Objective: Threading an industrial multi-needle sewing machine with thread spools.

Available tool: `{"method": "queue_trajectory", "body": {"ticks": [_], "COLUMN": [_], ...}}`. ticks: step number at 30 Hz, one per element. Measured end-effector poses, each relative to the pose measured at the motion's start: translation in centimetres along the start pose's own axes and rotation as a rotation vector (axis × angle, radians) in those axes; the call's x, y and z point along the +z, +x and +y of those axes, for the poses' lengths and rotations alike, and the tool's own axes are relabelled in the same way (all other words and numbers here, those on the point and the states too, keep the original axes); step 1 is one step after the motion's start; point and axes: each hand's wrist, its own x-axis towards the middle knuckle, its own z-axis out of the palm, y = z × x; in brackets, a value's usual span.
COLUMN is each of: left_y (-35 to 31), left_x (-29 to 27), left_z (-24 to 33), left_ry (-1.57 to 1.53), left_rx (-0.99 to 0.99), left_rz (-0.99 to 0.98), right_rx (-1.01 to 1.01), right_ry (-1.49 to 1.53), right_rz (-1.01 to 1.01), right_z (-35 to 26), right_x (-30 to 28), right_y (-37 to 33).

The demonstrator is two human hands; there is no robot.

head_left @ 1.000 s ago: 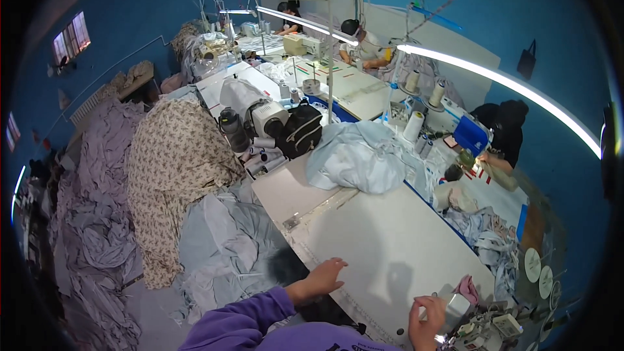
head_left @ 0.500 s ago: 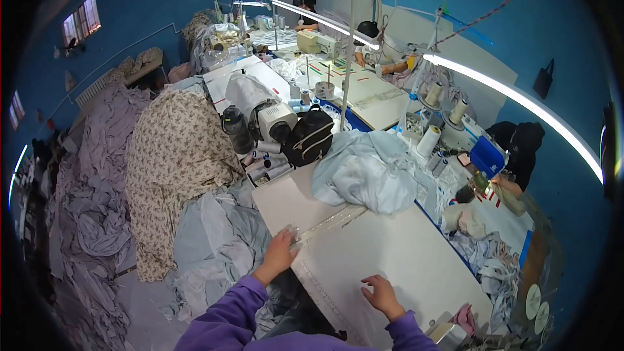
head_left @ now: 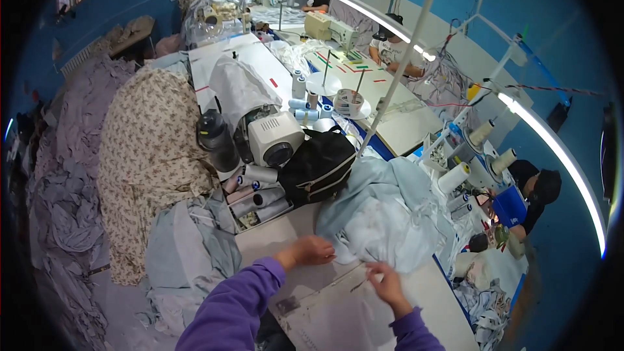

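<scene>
On the pale work table (head_left: 312, 286), a heap of light blue and white fabric (head_left: 390, 214) lies just beyond both hands. My left hand (head_left: 308, 251) is at the heap's near left edge, its fingers pressed together. Whether they pinch the cloth or something smaller cannot be made out. To its right, my right hand (head_left: 387, 285) is above the table close to the fabric's near edge. Its fingers are bent, with a gap between thumb and forefinger, and nothing shows in them.
Beyond my left hand are a tray of thread spools (head_left: 260, 205), a black bag (head_left: 318, 166), a white machine head (head_left: 276, 140) and a dark bottle (head_left: 214, 140). Floral cloth (head_left: 153, 162) is piled at left. Co-workers sit across the tables; cone threads (head_left: 454, 177) stand at right.
Both hands have moved forward over the table to the fabric heap's near edge. My left hand's fingers have drawn together. The view has shifted nearer the bag and spools.
</scene>
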Motion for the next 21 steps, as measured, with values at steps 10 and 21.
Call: {"method": "queue_trajectory", "body": {"ticks": [10,21], "left_y": [1.1,5.0], "left_x": [6.8,3.6], "left_z": [-4.3,-7.2], "left_ry": [-0.437,-0.448], "left_rx": [0.1,-0.016], "left_rz": [-0.002,-0.001], "right_rx": [-0.143,0.086], "right_ry": [0.42,0.35], "right_rz": [-0.073,-0.261], "right_z": [-8.1,-14.8], "right_x": [-0.7,1.2], "right_y": [27.3,36.5]}}
